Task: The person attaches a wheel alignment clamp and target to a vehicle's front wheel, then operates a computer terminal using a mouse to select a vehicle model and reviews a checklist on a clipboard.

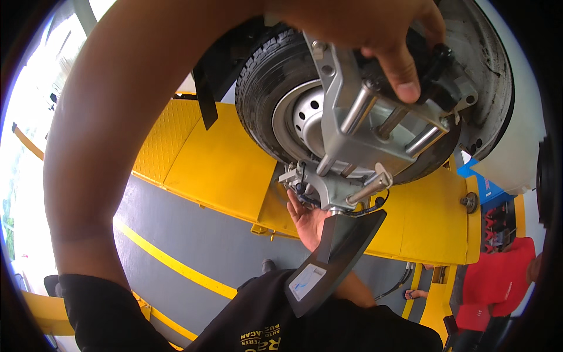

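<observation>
A silver metal wheel clamp (360, 138) with shiny guide rods stands in front of a black tyre (264, 88) on a pale steel wheel rim (299, 114). From the left my arm arches over the top. My left hand (387, 35) is closed on the clamp's upper end by a black knob (441, 57), thumb pressed on the near side. Below, my right hand (312, 226) is palm up beneath the clamp's lower block, fingers stretched toward it; whether they touch is unclear. A dark flat panel (337, 261) with a white label hangs from that block, partly covering my right wrist.
The wheel is above a yellow lift platform (217, 158). Grey floor (170, 217) with yellow lines lies below. A person in a red shirt (498, 278) is at the right, near a blue box (484, 180). A cable (396, 286) hangs beneath the platform.
</observation>
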`<state>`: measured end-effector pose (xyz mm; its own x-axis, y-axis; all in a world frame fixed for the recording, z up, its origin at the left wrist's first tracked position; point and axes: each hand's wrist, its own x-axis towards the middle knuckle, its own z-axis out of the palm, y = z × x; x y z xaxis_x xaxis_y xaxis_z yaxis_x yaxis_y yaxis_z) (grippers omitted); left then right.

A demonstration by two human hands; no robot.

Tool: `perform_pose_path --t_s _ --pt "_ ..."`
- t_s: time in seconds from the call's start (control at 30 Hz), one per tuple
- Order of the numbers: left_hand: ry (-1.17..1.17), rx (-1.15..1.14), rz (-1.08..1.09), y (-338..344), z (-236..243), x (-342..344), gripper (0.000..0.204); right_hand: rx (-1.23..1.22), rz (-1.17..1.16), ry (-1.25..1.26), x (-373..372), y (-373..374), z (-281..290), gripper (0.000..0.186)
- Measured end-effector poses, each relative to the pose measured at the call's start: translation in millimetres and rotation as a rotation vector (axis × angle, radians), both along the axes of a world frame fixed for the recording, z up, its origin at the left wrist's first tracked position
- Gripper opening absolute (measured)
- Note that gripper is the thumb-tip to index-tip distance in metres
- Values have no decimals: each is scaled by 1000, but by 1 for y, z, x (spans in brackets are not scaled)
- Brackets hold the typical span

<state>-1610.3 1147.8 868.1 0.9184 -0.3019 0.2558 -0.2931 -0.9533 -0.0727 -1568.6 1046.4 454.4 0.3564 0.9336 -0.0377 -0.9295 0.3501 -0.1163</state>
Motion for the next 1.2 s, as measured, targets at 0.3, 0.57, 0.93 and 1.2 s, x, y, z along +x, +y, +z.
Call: perform_pose_path --t_s 0.3,0.57,0.93,1.2 --pt "89 -95 417 -36 4 13 56 -41 59 16 3 -1 2 66" --pt "-75 -480 104 16 -14 30 89 6 32 -24 2 -2 7 74" --pt "-251 -15 5 -10 5 25 34 38 87 25 10 -6 -12 63" --pt "-147 -396 238 -48 -18 39 23 -112 103 -36 0 -1 -12 64"
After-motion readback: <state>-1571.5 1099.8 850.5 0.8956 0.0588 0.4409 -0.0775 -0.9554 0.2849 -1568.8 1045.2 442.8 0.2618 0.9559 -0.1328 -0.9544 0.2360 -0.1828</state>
